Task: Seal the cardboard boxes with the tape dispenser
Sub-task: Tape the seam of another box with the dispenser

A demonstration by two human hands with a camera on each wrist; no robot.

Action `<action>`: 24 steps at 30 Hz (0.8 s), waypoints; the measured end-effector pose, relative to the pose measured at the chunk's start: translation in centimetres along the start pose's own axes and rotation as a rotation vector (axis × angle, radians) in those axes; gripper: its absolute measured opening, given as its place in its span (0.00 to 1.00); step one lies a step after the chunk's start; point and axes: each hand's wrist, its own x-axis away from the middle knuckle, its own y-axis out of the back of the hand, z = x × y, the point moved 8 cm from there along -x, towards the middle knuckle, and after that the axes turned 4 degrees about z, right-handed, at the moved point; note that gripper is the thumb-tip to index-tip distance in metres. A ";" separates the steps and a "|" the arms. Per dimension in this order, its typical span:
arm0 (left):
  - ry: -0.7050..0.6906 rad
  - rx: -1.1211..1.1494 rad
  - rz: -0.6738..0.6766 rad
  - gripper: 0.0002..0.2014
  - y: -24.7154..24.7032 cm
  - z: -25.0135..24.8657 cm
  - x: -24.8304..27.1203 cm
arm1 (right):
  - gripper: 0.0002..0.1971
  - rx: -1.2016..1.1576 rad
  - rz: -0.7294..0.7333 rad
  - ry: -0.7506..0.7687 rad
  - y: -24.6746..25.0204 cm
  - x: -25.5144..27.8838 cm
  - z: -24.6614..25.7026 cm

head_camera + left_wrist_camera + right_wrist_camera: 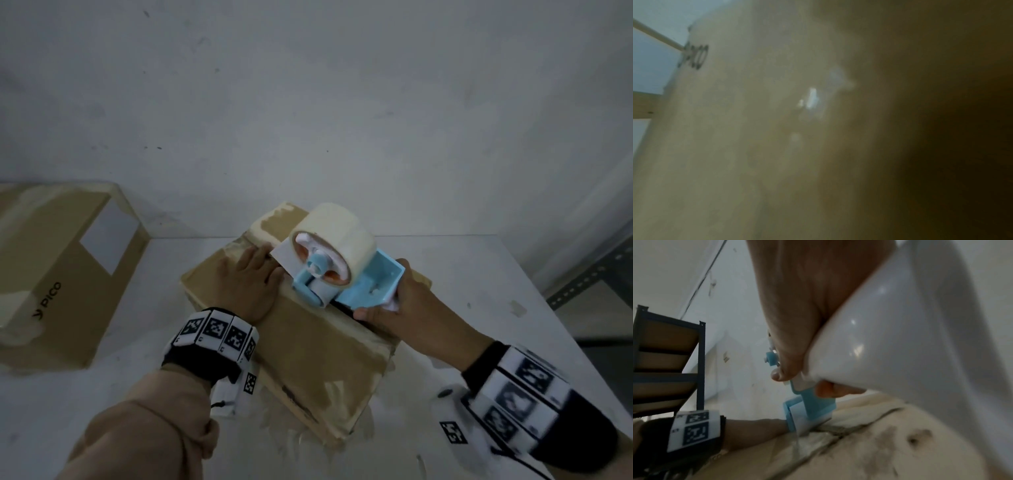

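A worn cardboard box [308,346] with torn tape scraps lies on the white table. My left hand [248,282] presses flat on its top left flap, fingers straight. My right hand [394,308] grips the white handle of a light-blue tape dispenser [346,274] carrying a beige tape roll [334,236]. The dispenser's front roller rests on the box's centre seam [849,428]. In the right wrist view the dispenser [809,408] sits on the seam, and my fingers [797,331] wrap the handle [900,337]. The left wrist view shows only blurred cardboard [756,129].
A second cardboard box [58,274] printed PICO, with a white label, stands at the left on the table [496,274] against the white wall. A metal shelf rack [668,356] stands off the table's right side.
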 end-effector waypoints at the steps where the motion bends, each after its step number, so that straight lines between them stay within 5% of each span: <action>1: 0.022 0.007 -0.004 0.25 -0.2 0.3 -0.1 | 0.18 0.003 -0.017 -0.021 0.6 1.0 -0.4; 8: 0.034 0.049 -0.005 0.23 -0.2 0.5 -0.5 | 0.23 -0.030 -0.119 -0.201 4.6 8.8 -3.9; 13: 0.059 0.092 0.032 0.25 0.1 -1.4 0.8 | 0.21 -0.020 -0.078 -0.156 3.8 8.8 -3.5; 16: -0.228 -0.025 -0.044 0.35 0.0 -7.7 5.4 | 0.26 -0.033 -0.121 -0.157 4.0 9.2 -3.5; 18: -0.397 -0.027 0.039 0.46 -1.9 -11.2 8.6 | 0.26 -0.051 -0.132 -0.147 4.1 9.2 -3.6; 20: -0.381 0.014 0.223 0.53 -4.0 -12.5 10.2 | 0.26 -0.075 -0.136 -0.128 4.1 9.1 -3.8; 24: -0.340 -0.059 0.140 0.57 -4.2 -12.2 9.4 | 0.25 -0.104 -0.126 -0.114 4.1 8.9 -3.5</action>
